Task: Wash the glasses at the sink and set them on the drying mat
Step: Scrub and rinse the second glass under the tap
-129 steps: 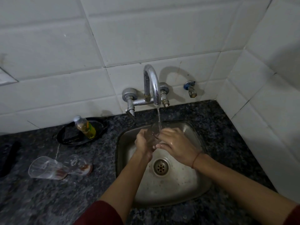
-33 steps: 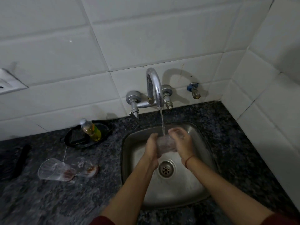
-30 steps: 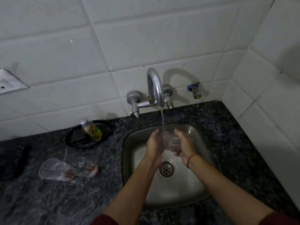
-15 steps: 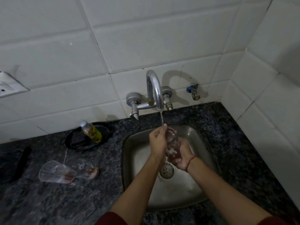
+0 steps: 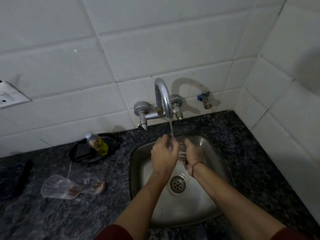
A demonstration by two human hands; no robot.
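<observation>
Just below the tap (image 5: 163,99), left hand (image 5: 163,155) and right hand (image 5: 192,157) curl their fingers (image 5: 166,140) round the glass (image 5: 181,147). It is wet, so likely slippery, light and breakable; grip its wall firmly.

Glass (image 5: 180,147) mostly hidden behind left hand (image 5: 164,156) — socket (image 5: 10,99) cut by left edge.

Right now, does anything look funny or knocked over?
Yes. One clear glass and a second glass lie on their sides on the counter, left of the sink, with reddish dregs inside them.
</observation>
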